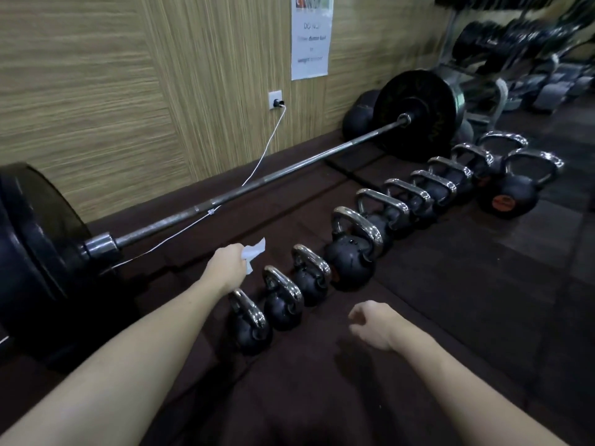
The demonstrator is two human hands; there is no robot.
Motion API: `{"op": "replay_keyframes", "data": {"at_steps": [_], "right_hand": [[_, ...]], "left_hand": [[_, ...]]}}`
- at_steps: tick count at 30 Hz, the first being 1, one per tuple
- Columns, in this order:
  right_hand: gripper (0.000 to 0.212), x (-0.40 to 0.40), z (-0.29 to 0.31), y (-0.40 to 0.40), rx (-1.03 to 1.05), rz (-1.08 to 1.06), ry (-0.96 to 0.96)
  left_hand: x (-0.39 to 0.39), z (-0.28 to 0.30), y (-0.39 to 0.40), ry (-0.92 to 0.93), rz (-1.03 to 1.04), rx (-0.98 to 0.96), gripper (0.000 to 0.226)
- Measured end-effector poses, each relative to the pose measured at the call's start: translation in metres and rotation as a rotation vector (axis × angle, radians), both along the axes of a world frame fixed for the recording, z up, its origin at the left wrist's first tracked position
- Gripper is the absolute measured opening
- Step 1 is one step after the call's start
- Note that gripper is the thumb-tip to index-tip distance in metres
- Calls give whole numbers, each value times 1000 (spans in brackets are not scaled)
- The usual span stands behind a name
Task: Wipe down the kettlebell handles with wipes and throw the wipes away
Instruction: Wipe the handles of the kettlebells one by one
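Observation:
A row of several black kettlebells with chrome handles runs diagonally across the dark floor, from the nearest kettlebell [249,323] up to the far right. My left hand [225,263] is closed around a crumpled white wipe [253,252], held just above and left of the nearest kettlebell handles. The second kettlebell [283,300] and third kettlebell [310,276] sit right of that hand. My right hand [375,323] hovers over the floor to the right of the row, fingers loosely curled, holding nothing.
A loaded barbell [257,185] lies along the wood-panel wall, with large black plates at both ends. A white charger cable [257,162] hangs from a wall socket over the bar. One larger kettlebell [512,194] stands apart at right. A dumbbell rack [515,59] fills the back right.

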State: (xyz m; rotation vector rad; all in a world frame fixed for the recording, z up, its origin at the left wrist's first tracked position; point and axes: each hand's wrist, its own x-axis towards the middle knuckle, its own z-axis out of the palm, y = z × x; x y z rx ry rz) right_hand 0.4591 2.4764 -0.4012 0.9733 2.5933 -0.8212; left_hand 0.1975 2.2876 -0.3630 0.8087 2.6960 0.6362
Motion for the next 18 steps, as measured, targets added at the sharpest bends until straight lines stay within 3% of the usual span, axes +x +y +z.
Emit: {"op": "replay_keyframes", "data": {"at_steps": [4,10,13,18], "right_hand": [[34,-21,-13,-8,-5,-46,48],[38,-75,-46,-35,-63,-135,61],[49,-97,-64,-51,-95,-216,39],[50,-123,-88,-67,-196,-425,36]], "left_hand": [[-15,-35,18,16,4,-18,17],[-49,-70,33,102,36,-32,20],[-65,-92,41,30,-19,-49,14],[-64,-113,52,-221,-138,-15,37]]}}
